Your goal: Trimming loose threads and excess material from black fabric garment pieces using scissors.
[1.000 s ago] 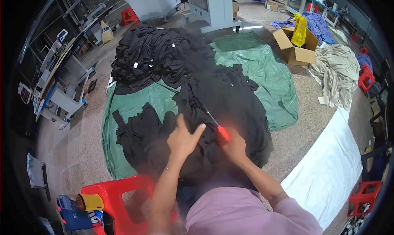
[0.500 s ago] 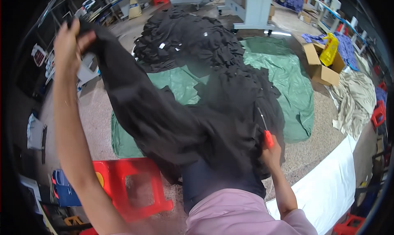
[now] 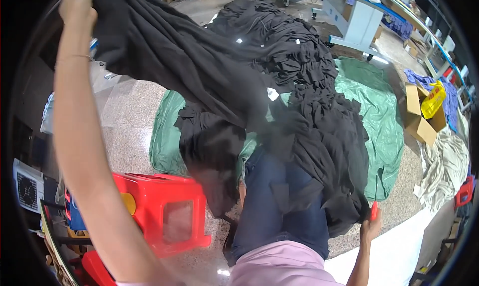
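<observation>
My left hand is raised at the far upper left, closed on the edge of a black cloth piece. The cloth stretches down to the right, blurred at its lower end, over my lap. Low on the right, my right hand is closed around a red-handled tool with a thin dark shaft pointing up; its exact kind is unclear. This hand is beside the edge of black cloth draped over my thigh; whether it touches the cloth I cannot tell.
A heap of black cloth with small white tags lies on a green sheet. A red plastic stool stands at my left. On the right are a cardboard box holding a yellow bag, pale cloth and a white sheet.
My left hand has risen up and left, lifting the black cloth higher. My right hand has moved right and down with the red-handled tool. The view has shifted, uncovering my lap.
</observation>
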Demonstrator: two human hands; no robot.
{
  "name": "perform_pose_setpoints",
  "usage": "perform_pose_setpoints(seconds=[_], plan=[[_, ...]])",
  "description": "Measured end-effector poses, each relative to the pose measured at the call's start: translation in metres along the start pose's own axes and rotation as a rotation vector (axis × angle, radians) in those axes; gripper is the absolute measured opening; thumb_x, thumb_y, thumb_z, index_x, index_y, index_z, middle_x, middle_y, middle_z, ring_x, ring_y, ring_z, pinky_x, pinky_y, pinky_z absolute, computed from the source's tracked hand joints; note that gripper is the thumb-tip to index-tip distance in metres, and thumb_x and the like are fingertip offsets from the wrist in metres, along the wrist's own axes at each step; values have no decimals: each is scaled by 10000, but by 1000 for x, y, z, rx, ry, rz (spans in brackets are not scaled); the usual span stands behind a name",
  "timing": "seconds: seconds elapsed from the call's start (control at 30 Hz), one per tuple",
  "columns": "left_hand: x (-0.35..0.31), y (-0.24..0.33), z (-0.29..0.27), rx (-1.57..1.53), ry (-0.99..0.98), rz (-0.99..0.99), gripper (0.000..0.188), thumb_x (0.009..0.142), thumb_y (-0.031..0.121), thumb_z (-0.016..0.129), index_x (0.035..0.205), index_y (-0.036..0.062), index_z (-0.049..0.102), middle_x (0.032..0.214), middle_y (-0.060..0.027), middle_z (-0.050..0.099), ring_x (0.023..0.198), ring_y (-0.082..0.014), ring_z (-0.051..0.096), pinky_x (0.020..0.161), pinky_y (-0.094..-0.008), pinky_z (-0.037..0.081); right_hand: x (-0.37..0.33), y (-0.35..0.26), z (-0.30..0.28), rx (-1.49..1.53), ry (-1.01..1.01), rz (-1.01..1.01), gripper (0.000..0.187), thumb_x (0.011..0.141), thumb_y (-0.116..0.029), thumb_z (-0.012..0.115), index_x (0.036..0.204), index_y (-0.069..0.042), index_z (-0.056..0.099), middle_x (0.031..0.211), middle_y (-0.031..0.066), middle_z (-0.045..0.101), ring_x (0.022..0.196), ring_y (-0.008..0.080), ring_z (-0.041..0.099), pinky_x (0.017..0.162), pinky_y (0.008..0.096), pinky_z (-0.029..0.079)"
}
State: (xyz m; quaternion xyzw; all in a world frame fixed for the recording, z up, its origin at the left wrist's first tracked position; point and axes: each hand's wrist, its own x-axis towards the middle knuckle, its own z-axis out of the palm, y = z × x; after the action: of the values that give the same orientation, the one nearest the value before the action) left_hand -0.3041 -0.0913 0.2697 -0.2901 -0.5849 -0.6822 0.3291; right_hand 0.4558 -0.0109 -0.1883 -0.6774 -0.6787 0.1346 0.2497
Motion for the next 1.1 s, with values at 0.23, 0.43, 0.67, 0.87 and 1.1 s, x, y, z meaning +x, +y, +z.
perform_pose_setpoints(seconds=[0.23,0.43,0.67,0.87,1.1], plan=[[-153,-121,-33,-289,198,-409,61,933,116,601,939,55,610,815,-25,602,659,-96,531,481,-269,402,2,-12,12,84,-50,6,267,859,-15,547,1123,-55,563,835,219,615,803,420,623,718,432,469],[-173,-146,17,-91,-152,-708,69,966,153,573,923,100,581,777,-3,561,622,-135,554,453,-290,435,9,-29,9,105,-27,-39,257,855,-1,521,1106,-36,561,839,226,623,792,413,627,712,432,471],[-88,-201,22,-527,-158,-656,102,971,151,545,1062,119,512,855,-55,588,597,-247,607,408,-366,407,-8,-13,15,154,-129,1,274,830,2,544,1103,-26,551,847,198,606,788,361,611,733,412,464],[-121,-141,-47,-786,19,-408,146,956,57,549,1098,39,572,1066,-115,628,1000,-292,610,909,-465,497,-3,-24,12,131,10,42,269,839,-4,544,1105,-41,557,834,172,600,764,328,599,731,394,465],[-378,-82,-212,-272,372,-472,410,986,136,544,1286,-133,467,1312,-233,515,1191,-312,519,1070,-419,399,6,-25,20,255,86,30,312,842,-31,604,1152,-60,593,942,121,617,898,281,618,826,365,468]])
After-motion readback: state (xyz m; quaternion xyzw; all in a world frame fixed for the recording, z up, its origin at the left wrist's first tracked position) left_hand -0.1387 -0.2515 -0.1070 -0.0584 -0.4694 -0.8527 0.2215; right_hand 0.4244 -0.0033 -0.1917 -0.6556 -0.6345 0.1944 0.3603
